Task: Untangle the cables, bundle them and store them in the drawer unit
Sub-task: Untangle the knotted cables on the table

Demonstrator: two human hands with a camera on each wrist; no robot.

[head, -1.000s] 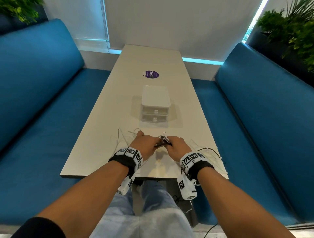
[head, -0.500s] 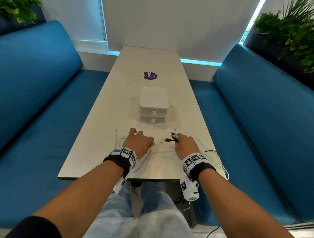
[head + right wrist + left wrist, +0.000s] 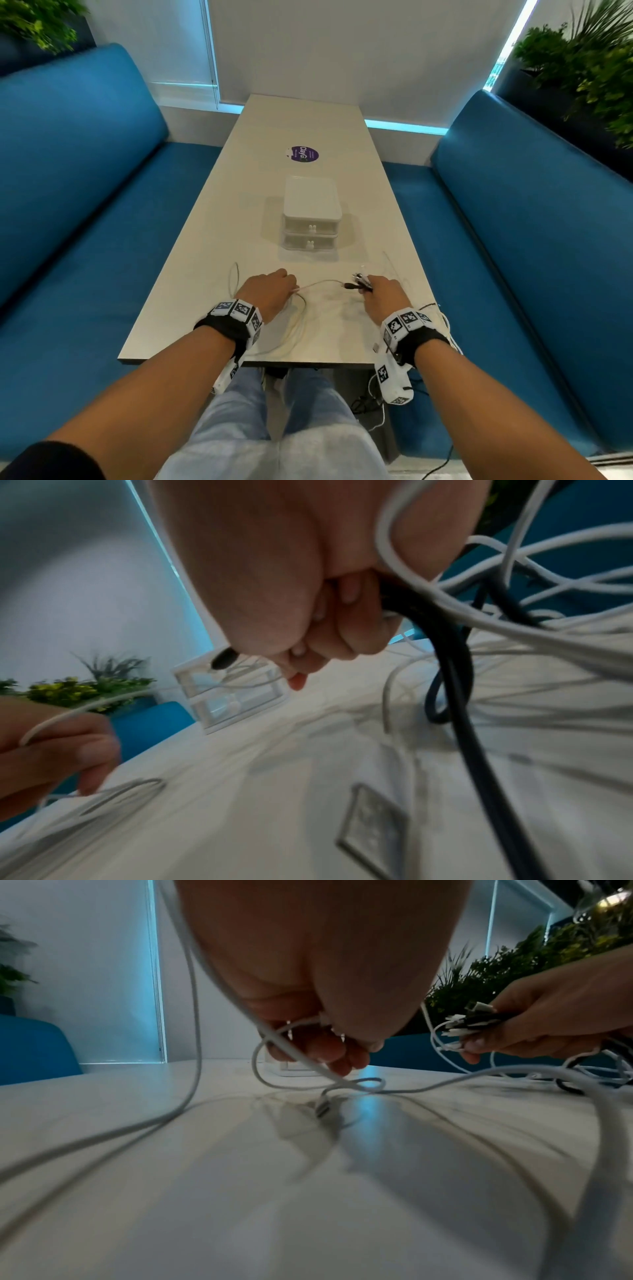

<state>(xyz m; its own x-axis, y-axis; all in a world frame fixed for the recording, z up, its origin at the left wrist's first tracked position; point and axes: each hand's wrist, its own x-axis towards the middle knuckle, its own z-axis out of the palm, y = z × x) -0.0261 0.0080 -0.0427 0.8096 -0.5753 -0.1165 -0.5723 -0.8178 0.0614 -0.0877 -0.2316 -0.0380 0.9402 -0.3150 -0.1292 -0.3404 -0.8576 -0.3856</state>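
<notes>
Several white cables and a black one lie tangled on the near end of the table [image 3: 212, 240]. My left hand [image 3: 270, 291] pinches a white cable [image 3: 301, 1066] that loops down to the tabletop. My right hand [image 3: 380, 294] grips a bunch of cable plugs [image 3: 359, 282], white and black, which also shows in the left wrist view as the plug bunch [image 3: 472, 1023]. A black cable [image 3: 455, 696] and white loops hang from that fist. A white strand [image 3: 322, 283] runs between both hands. The white two-drawer unit [image 3: 311, 216] stands behind the hands, both drawers shut.
Blue bench seats [image 3: 85, 212] flank the table on both sides. A purple sticker [image 3: 303, 154] lies beyond the drawer unit. White loops [image 3: 298, 329] trail toward the table's near edge, and more cable hangs off the right corner [image 3: 445, 318]. Plants stand at the back corners.
My hands, which met at the middle a second ago, have drawn apart sideways. The white strand now stretches between them.
</notes>
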